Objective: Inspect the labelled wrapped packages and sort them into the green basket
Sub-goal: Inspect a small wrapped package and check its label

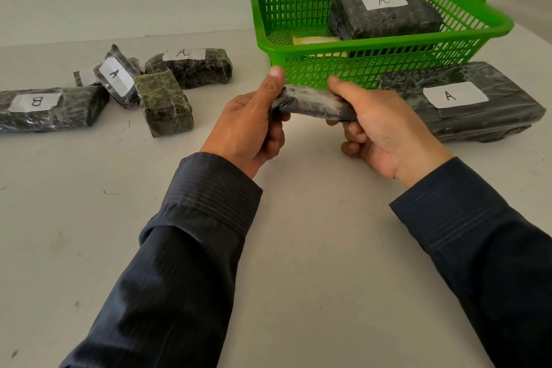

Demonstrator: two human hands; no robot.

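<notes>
I hold a small dark wrapped package (310, 104) above the table, just in front of the green basket (358, 51). My left hand (254, 125) grips its left end and my right hand (385, 128) grips its right end. Its label is hidden. Inside the basket lies a dark package labelled A (385, 13) beside a yellowish item (313, 40). A large package labelled A (466, 101) rests on the table against the basket's right front. At the left lie a package labelled B (50, 107), two labelled A (118, 76) (191, 66), and a greenish package (164, 103) without a visible label.
The pale table (298, 233) runs to a light wall at the back. Another small wrapped package (85, 77) with a white label peeks out behind the left pile. Tiny green scraps (110, 193) dot the table surface near the left.
</notes>
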